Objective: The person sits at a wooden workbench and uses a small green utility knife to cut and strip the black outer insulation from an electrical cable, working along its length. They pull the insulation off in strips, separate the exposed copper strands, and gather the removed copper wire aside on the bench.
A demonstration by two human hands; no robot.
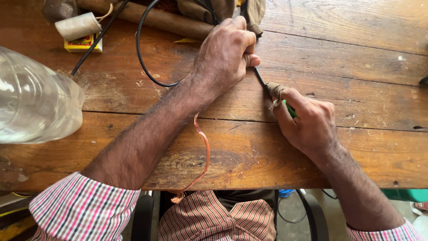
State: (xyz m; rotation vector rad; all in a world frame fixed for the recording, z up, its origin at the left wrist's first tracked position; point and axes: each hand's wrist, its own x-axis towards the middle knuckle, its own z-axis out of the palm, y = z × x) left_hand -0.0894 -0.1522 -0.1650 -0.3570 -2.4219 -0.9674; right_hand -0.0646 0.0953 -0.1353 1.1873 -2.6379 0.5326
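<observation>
We see the left hand (225,53) closed in a fist around a black cable (141,58), while the right hand (310,125) is closed on a green-handled tool (290,110) with a cloth-wrapped neck. The short straight stretch of cable lies on the tabletop (347,62) between the two grips, its long axis running diagonally from upper left down to lower right. Past the left fist the cable loops away, and a bared copper strand (205,151) trails toward us under the left forearm.

This looks like a small repair workshop. Around the hands there is a worn, scratched wooden workbench (339,67), a looped black cable (141,62) beyond the grip, and a bare twisted copper wire strand (206,151) just below it.
</observation>
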